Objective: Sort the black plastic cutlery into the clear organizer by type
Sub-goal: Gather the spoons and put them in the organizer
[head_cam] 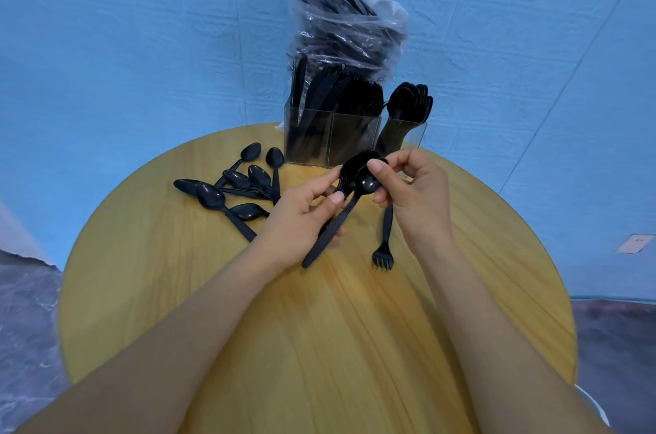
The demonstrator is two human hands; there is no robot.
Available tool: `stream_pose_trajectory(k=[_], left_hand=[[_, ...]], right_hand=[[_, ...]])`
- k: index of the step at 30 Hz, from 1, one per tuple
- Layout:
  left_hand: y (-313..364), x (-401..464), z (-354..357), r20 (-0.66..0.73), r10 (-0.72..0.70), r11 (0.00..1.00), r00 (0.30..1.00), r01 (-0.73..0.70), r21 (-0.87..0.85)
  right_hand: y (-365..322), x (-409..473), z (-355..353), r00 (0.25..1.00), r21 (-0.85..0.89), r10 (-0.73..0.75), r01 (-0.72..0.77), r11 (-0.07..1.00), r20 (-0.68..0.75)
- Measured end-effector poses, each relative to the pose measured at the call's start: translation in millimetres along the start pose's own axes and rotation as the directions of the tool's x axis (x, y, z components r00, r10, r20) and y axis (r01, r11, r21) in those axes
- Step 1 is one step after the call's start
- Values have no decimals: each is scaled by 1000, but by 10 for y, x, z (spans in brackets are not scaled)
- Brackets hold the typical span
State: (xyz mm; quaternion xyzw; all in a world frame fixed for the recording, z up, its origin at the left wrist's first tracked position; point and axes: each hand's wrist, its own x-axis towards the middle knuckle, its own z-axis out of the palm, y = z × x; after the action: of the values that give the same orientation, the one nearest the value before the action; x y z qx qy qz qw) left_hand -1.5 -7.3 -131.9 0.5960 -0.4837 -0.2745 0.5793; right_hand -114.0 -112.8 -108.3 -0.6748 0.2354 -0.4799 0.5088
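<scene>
Left of the grip, loose spoons are still waiting on the table. The left hand is gripping a spoon stack by the handles, and the right hand is pinching its bowls. Just right, one fork is lying. Beyond the grip, the organizer is already holding most cutlery.

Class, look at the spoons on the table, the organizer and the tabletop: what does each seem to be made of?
Loose spoons: black plastic, glossy; highlights on the bowls.
Organizer: clear rigid plastic, probably acrylic; the cutlery shows through its walls.
Table: wood or wood-look laminate, smooth yellow grain; which one is unclear.
</scene>
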Motion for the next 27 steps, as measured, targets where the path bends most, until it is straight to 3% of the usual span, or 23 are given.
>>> stream_pose_trajectory(k=[6,12,16,22,27], left_hand=[[60,-50,16,82,-51,995,995,58,-86],[56,-61,36,186,-71,976,980,107,-192],[49,-29,47,176,-61,990,983,83,-117],[167,154,48,124,-12,1000,992,12,0],[308,516,199,130,84,982,988,-104,156]], right_hand=[[35,-26,40,994,-39,-26,22,999,-109],[121,-22,52,997,-241,-71,67,968,-6],[97,6,48,999,-219,-50,44,975,-21],[-10,214,-107,983,-186,25,9,982,181],[-51,538,-328,994,-228,-36,59,972,105]])
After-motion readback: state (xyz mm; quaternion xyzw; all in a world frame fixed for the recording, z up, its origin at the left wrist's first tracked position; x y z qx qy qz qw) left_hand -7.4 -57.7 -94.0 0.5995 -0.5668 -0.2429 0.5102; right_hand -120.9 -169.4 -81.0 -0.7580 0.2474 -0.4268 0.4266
